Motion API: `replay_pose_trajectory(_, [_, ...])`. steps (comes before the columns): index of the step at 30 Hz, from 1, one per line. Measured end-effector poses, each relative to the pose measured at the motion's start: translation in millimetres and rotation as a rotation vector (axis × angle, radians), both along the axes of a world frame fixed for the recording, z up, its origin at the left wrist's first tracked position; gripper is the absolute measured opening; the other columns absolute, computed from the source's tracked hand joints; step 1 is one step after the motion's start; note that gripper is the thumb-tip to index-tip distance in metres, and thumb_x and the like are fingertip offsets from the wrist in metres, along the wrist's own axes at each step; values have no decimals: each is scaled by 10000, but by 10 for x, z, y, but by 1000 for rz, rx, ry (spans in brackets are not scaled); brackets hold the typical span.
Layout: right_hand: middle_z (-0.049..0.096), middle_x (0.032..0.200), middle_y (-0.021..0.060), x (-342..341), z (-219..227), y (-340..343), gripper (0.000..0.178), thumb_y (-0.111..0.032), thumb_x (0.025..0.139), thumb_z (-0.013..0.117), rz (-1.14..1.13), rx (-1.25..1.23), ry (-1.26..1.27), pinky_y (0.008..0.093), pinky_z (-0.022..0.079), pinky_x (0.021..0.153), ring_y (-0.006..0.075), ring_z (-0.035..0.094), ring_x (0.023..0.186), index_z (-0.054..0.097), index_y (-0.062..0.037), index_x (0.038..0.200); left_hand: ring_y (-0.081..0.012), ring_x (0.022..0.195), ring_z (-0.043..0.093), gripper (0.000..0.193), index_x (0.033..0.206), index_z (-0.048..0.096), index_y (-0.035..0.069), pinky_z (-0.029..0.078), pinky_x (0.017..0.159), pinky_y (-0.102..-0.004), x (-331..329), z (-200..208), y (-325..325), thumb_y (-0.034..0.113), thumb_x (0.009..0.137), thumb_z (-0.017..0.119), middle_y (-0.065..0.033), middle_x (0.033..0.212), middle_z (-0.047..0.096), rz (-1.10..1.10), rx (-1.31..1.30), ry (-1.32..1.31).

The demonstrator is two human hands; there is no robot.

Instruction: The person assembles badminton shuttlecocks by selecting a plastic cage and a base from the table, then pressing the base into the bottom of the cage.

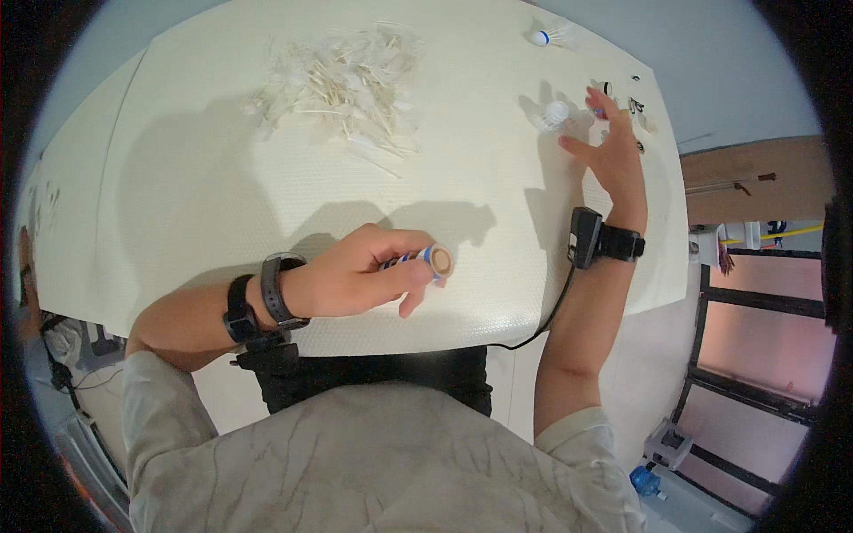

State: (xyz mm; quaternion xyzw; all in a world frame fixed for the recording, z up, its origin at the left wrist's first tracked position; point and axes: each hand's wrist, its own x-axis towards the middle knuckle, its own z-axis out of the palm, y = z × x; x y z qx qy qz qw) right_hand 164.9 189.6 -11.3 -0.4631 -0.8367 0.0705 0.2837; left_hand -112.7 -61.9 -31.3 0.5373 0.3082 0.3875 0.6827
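My left hand [378, 275] is closed around a short cylinder [437, 261] with blue, white and dark bands and a round tan end facing up to the right. It is held above the near part of the white table. Toward the far right, my right hand [611, 147] reaches out with thumb and fingers apart. A small bluish thing [600, 113] shows by its fingertips; I cannot tell whether they touch it. Just left of that hand stands a white shuttlecock-like cone [555, 114]. Farther back lies a shuttlecock [544, 38] with a blue band.
A heap of loose white feathers [346, 84] covers the far middle of the table [480, 178]. Several small items, including a dark clip [636, 105], lie along the right edge. A black cable [558, 311] runs from my right wrist device over the near edge.
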Motion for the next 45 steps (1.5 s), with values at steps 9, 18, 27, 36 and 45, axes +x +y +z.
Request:
replay_pose_trajectory(9, [768,1048,87,-264,114,-82,435,-160,767,878,18,-9,-37,398,487,1000,268,702,1012,748,-145,1182,-76,671,539,270,1069,631,3,416,650,-259,-8,-4,-2,233,1094,491,-25,727,613,-11,-19,-5])
replay_pose_trajectory(18, [757,1105,71,-293,99,-86,349,-108,816,835,178,-27,158,337,550,887,216,711,1006,743,-97,1152,-81,687,553,260,1074,623,-11,434,661,-261,-12,9,5,217,1091,498,-23,750,608,-15,-42,-22])
replay_pose_trajectory(27, [753,1106,75,-424,51,-179,317,-120,827,832,281,-156,160,320,568,852,191,718,956,734,-80,1126,-81,675,555,273,1070,629,-10,441,652,-265,-16,-2,7,230,1092,500,-26,728,619,-17,-27,0])
replay_pose_trajectory(36, [764,1046,75,-361,121,-125,336,-157,829,846,298,66,185,326,550,874,191,716,943,751,-85,1143,-79,669,553,284,1069,634,-6,435,646,-262,-22,-37,9,243,1095,499,-22,713,631,-9,-10,-20])
replay_pose_trajectory(45, [761,1019,87,-39,143,8,319,-188,808,861,-133,90,61,344,543,844,205,690,926,777,-77,1094,-30,516,439,457,1106,621,33,353,492,-215,-7,-135,7,461,1091,460,-35,694,660,-3,84,4])
